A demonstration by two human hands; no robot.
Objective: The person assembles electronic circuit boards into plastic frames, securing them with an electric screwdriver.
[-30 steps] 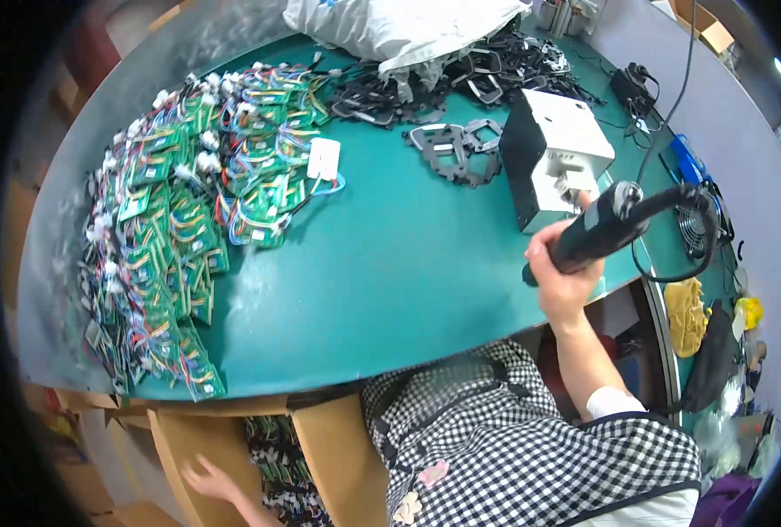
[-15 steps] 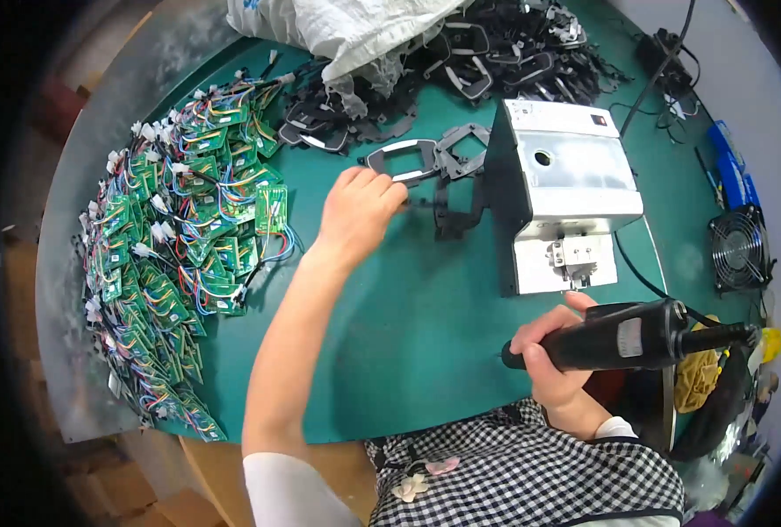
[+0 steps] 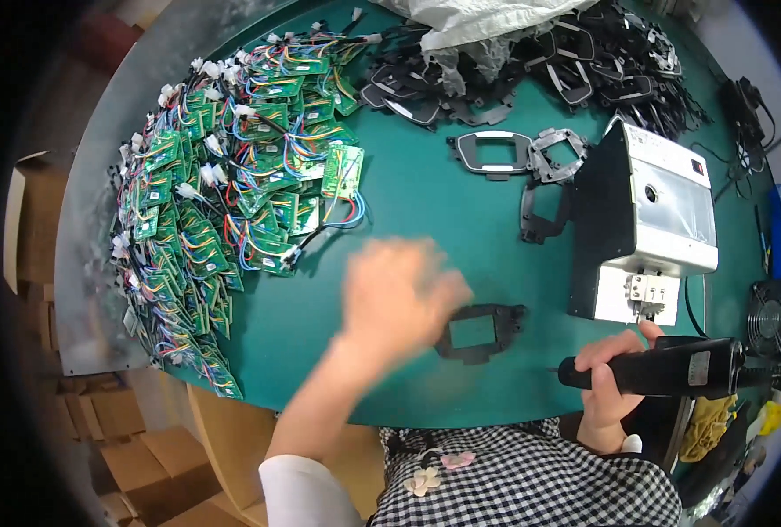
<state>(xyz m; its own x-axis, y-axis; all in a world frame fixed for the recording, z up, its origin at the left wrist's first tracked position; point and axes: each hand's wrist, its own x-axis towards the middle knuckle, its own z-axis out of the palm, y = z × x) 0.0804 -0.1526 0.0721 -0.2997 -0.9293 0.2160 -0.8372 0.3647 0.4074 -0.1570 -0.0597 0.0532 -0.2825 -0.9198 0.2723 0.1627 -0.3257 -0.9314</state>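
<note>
Black frame point(image 3: 506, 327) lies between the hands, left point(image 3: 395, 294) too blurred to tell, right point(image 3: 614, 402) wrapped around a screwdriver point(image 3: 667, 372).

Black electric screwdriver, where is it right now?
In the head view, the black electric screwdriver is at the lower right, held in the right hand, just below the silver-and-black boxy machine.

Pretty cute apron point(image 3: 531, 479) tbh: small black-and-white gingham check, all over lap and torso. Two flower decorations on it, pink flower point(image 3: 458, 460) plus cream flower point(image 3: 422, 481) right beside, petals clearly visible. Left sleeve point(image 3: 307, 494) plain white, kinda loose, ends around elbow. Right sleeve point(image 3: 632, 443) white too, just sliver showing. Left hand point(image 3: 397, 294) bare, blurry; right hand point(image 3: 612, 391) also bare.
</note>
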